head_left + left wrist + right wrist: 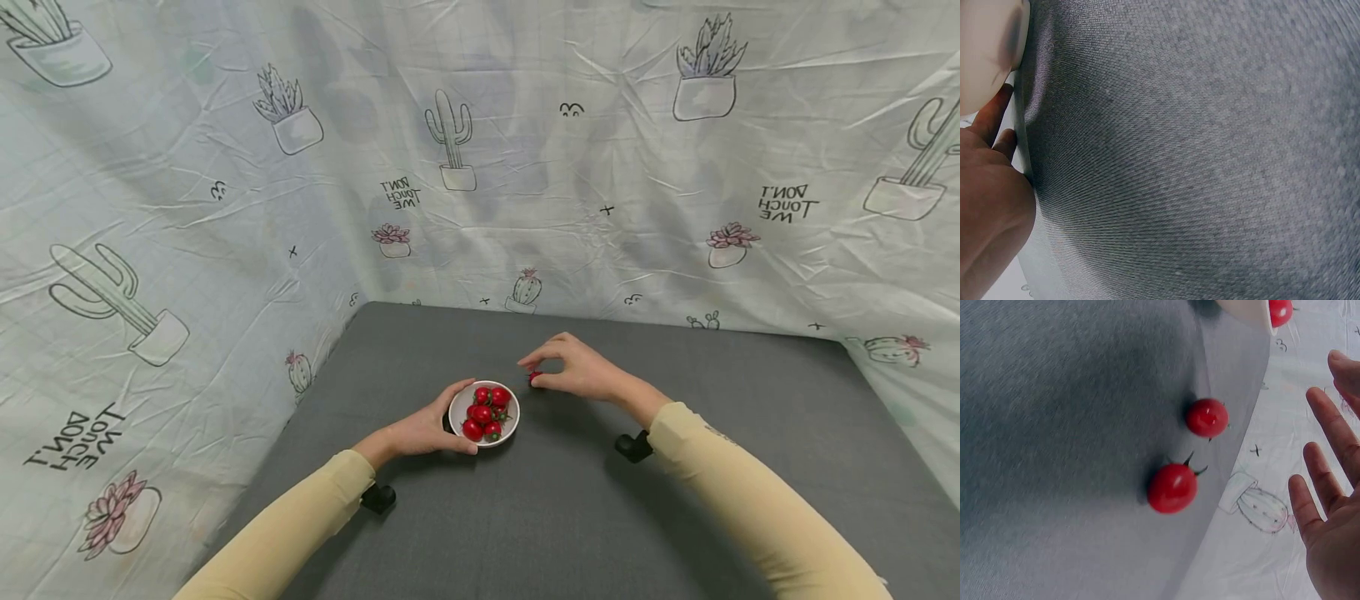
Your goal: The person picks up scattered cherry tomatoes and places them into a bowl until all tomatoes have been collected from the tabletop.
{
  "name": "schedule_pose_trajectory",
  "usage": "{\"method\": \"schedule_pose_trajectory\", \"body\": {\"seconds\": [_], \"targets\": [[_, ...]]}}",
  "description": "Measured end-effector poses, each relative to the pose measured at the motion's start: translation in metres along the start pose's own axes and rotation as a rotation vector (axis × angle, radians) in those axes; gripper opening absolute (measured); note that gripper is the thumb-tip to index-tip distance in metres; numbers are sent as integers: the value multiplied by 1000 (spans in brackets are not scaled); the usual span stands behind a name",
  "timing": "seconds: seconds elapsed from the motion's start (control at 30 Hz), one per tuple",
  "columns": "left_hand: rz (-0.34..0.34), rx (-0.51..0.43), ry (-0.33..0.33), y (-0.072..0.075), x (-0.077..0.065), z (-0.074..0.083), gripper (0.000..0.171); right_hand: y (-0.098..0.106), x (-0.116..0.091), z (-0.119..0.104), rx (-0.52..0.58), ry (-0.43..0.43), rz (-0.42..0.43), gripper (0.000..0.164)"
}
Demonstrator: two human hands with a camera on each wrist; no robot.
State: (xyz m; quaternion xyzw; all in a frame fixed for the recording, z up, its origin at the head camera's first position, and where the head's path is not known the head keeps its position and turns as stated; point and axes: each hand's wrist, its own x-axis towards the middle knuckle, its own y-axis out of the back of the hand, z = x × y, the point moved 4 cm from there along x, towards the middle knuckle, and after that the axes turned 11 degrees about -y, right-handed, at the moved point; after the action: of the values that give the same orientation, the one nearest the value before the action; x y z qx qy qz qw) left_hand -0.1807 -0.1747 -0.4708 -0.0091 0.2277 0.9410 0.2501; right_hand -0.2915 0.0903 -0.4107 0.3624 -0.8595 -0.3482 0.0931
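My left hand (423, 427) holds a small white bowl (454, 429), thumb along the near side and fingers round the far side. Several red cherry tomatoes (482, 413) with green stems lie in it. In the left wrist view, the fingertips meet the outside of the bowl (985, 56). My right hand (581, 369) is over the table right of the bowl, fingers spread from the thumb. Part of a red cherry tomato (535, 377) shows by the thumb. The right wrist view has two tomatoes on the table, one round (1207, 417) and one with a stem (1172, 488), apart from the extended fingers.
A dark grey cloth covers the table (510, 517). Behind it and along the left hangs a pale curtain (495, 233) printed with potted cacti. Black wrist mounts (633, 447) sit below both sleeves.
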Motion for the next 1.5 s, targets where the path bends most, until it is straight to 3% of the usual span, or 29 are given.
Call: {"method": "schedule_pose_trajectory", "body": {"seconds": [0.77, 1.5], "targets": [[0, 4, -2, -1, 1, 0, 112, 24, -21, 30, 20, -78, 45, 34], [8, 9, -2, 0, 1, -1, 111, 31, -20, 58, 0, -142, 72, 37]]}}
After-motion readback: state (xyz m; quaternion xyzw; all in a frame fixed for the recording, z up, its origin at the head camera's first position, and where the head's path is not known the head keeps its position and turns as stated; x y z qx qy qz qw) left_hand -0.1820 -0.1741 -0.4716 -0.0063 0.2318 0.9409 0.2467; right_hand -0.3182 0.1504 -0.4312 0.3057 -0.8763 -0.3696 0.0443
